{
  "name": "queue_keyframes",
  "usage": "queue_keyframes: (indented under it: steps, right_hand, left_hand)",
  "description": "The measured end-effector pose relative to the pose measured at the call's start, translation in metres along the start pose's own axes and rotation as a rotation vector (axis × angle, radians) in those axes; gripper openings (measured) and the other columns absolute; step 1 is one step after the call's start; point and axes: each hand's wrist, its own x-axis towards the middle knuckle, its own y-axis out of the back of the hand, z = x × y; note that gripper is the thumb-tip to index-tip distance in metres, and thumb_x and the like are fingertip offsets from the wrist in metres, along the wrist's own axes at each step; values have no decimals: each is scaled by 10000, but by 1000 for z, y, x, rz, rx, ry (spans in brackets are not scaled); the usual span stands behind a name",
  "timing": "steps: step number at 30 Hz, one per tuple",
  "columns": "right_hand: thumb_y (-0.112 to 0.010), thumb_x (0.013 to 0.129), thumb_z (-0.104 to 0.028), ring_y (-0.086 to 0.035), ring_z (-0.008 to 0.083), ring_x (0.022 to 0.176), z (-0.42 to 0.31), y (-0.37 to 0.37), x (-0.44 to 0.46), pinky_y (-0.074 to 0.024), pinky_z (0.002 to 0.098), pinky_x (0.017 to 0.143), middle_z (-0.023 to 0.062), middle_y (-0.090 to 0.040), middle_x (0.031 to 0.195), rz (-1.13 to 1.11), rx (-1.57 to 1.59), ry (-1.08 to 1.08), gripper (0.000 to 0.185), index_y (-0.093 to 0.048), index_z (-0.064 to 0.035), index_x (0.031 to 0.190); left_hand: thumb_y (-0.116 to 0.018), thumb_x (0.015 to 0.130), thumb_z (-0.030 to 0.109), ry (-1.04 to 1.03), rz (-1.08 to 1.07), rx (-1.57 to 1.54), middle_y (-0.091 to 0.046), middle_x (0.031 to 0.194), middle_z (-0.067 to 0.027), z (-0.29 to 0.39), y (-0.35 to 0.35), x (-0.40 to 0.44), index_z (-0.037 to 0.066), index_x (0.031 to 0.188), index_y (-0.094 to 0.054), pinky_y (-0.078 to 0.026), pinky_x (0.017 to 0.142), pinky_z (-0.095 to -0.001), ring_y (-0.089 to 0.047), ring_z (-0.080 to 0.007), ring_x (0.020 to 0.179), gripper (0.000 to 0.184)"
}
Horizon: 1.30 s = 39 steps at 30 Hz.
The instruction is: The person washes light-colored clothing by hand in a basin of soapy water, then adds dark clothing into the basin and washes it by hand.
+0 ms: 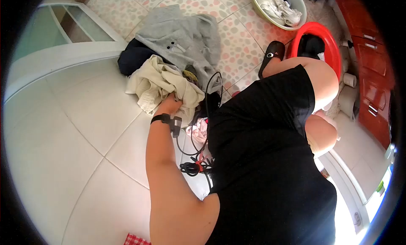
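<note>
My left hand [171, 104] reaches into a heap of clothes on the floor. Its fingers are curled into a beige garment [157, 82], so part of them is hidden in the folds. Against the beige cloth lie a grey hooded-looking garment [179, 36] and a dark navy garment [134, 55]. Closer to my body there is a pink-and-white cloth [198, 131]. A black strap with a small grey device [175, 126] sits on my left wrist, with a cable running from it. My right hand does not show.
A red basin [336, 46] holding dark cloth stands beside my foot in a black clog [274, 53]. Farther off, a pale basin [256, 8] contains white clothes. A bundled black cable [192, 168] hangs by my side. Red cabinets [372, 80] line the right; a white-framed glass panel [84, 23] is at left.
</note>
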Motion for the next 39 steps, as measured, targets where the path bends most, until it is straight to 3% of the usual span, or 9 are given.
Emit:
queue_keyframes:
  steps: [2,4,5,11,17,20,27,29,39]
  right_hand:
    - [-534,799,-236,-537,122,701,-1,4,-3,-425,286,576,22,-571,743,5,-3,2,219,-585,-60,919]
    - [-534,799,-234,-537,122,702,-2,2,-2,-424,286,577,21,-572,743,1,-2,8,217,-586,-60,920]
    - [-534,798,-232,-537,123,702,-3,3,-2,-424,286,577,21,-572,743,1,0,12,217,-586,-60,920]
    - [-536,796,-225,-538,123,703,-2,-1,-6,-423,286,579,20,-573,743,50,85,37,213,-590,-61,922]
    - [-537,794,-217,-538,124,705,-6,1,-17,-422,287,581,18,-574,743,200,291,95,210,-594,-61,923]
    - [-491,839,-251,-537,112,724,-6,27,-20,-421,265,598,19,-581,788,343,327,197,251,-591,-53,959]
    - [-428,891,-315,-526,114,842,-47,147,-29,-414,269,708,53,-579,928,738,-210,471,352,-547,-50,1090]
    - [-472,887,-202,-517,160,962,-124,159,-92,-407,279,863,67,-555,1041,589,213,413,307,-528,-38,1140]
    - [-463,882,-223,-541,171,900,-237,214,-173,-425,279,809,75,-577,954,777,120,749,283,-558,-30,1066]
  left_hand:
    - [-581,721,252,-30,-19,-31,-502,1192,-217,-5,-4,9,4,1316,-296,-413,889,-350,-500,-342,1076,704]
    - [-595,712,268,278,-346,-554,-495,1209,-203,21,40,2,17,1302,-329,-421,879,-349,-516,-345,1055,694]
    - [-595,712,268,277,-340,-554,-495,1209,-203,18,40,4,17,1302,-329,-421,879,-349,-516,-345,1055,694]
    - [-599,663,356,150,-124,-100,-595,1010,-223,30,57,7,1,1023,-596,-443,828,-390,-568,-346,954,506]
    - [-584,701,399,15,-226,423,-631,900,-159,95,117,11,43,852,-666,-460,752,-409,-581,-330,883,395]
    - [-579,720,391,-92,-16,406,-636,871,-142,125,158,12,55,808,-672,-460,730,-406,-589,-321,850,359]
    - [-602,755,290,-399,234,394,-636,862,-147,233,266,26,64,975,-618,-469,716,-369,-601,-308,819,316]
    - [-610,766,244,-442,345,467,-636,866,-146,276,297,19,51,1031,-588,-473,710,-351,-611,-286,793,328]
    - [-521,871,177,-555,389,264,-556,1076,-103,432,416,-50,80,1238,-443,-411,830,-301,-527,-173,954,388]
